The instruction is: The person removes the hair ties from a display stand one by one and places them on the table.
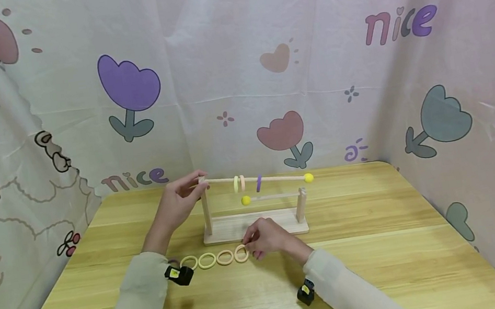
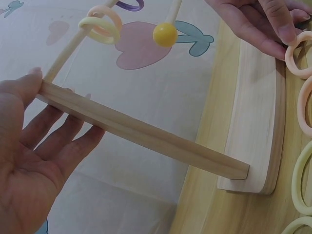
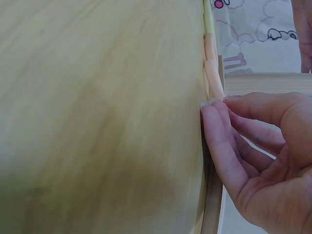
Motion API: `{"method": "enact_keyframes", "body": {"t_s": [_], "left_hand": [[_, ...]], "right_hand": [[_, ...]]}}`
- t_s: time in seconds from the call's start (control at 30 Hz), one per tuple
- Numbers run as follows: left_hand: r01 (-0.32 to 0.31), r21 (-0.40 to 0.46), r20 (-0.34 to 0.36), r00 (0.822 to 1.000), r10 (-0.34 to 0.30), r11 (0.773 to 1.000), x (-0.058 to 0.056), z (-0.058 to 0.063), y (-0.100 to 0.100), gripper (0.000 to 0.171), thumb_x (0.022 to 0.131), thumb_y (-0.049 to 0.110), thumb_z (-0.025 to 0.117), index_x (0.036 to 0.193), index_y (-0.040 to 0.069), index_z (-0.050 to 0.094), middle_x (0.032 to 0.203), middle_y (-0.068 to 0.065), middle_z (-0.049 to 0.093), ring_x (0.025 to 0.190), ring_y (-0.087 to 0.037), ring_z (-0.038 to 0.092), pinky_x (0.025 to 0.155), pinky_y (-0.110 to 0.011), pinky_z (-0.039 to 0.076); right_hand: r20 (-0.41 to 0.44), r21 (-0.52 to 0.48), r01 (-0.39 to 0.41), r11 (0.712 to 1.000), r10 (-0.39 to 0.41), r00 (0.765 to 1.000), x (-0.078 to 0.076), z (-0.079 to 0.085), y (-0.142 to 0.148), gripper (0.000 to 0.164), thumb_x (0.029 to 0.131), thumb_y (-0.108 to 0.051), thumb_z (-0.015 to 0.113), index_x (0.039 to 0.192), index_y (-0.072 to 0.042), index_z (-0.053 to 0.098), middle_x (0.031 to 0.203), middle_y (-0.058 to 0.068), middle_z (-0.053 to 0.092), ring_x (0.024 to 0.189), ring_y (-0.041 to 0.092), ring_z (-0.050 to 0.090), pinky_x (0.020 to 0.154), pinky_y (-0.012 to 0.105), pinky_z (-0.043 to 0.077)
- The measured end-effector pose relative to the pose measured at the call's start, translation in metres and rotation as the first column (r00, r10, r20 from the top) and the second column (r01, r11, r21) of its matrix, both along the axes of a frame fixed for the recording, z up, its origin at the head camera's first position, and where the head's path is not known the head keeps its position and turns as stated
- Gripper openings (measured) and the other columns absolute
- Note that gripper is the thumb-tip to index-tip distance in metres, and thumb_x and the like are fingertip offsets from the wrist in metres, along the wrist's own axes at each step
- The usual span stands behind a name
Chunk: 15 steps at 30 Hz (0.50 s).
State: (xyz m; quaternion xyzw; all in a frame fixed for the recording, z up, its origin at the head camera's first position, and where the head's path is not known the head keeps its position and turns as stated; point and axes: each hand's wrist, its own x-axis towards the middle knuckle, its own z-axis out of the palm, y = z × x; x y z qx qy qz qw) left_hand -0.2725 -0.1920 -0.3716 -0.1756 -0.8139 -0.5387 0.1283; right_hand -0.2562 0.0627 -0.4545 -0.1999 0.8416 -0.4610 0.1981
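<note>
My left hand grips the top of the left post of a wooden stand, thumb on the near end and fingers behind. From that post a long rod reaches right to a yellow ball. A pale yellow ring, a peach ring and a purple ring hang on it. In front of the base, my right hand pinches the peach ring at the right end of a row on the table. A pink piece shows partly under this hand.
The row continues left with another peach ring, yellow rings and a partly hidden purple ring. The stand's right post bears a shorter rod tipped with a yellow ball. Printed cloth surrounds the wooden table.
</note>
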Motion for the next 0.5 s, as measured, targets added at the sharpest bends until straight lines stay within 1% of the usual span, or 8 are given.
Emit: {"method": "enact_keyframes", "body": {"t_s": [0.13, 0.3, 0.5], "left_hand": [[0.003, 0.0, 0.001, 1.0, -0.003, 1.0, 0.0001, -0.0001, -0.0005, 0.034, 0.102, 0.028, 0.067, 0.13, 0.011, 0.07, 0.122, -0.017, 0.074, 0.113, -0.034, 0.072, 0.09, -0.022, 0.06], [0.004, 0.003, 0.0, 1.0, -0.004, 1.0, -0.0002, -0.0003, -0.0006, 0.034, 0.102, 0.027, 0.067, 0.131, 0.01, 0.07, 0.123, -0.016, 0.073, 0.113, -0.033, 0.072, 0.09, -0.022, 0.06], [0.004, 0.006, -0.002, 1.0, -0.004, 1.0, -0.0006, -0.0004, -0.0005, 0.033, 0.102, 0.027, 0.067, 0.13, 0.01, 0.07, 0.123, -0.016, 0.073, 0.112, -0.033, 0.072, 0.09, -0.023, 0.061]], "right_hand": [[-0.006, 0.007, -0.004, 1.0, 0.004, 1.0, 0.0011, 0.0006, -0.0007, 0.003, 0.09, 0.003, 0.075, 0.093, 0.002, 0.077, 0.074, 0.014, 0.075, 0.056, 0.019, 0.07, 0.055, 0.032, 0.063], [-0.02, 0.014, -0.006, 1.0, 0.006, 1.0, 0.0016, 0.0017, -0.0008, 0.006, 0.09, 0.004, 0.074, 0.091, -0.001, 0.077, 0.074, 0.012, 0.075, 0.057, 0.021, 0.071, 0.054, 0.033, 0.063], [-0.039, 0.025, -0.01, 1.0, 0.011, 0.999, 0.0027, 0.0055, 0.0021, 0.004, 0.091, 0.002, 0.074, 0.092, 0.0, 0.077, 0.073, 0.014, 0.074, 0.056, 0.019, 0.069, 0.055, 0.033, 0.063]]}}
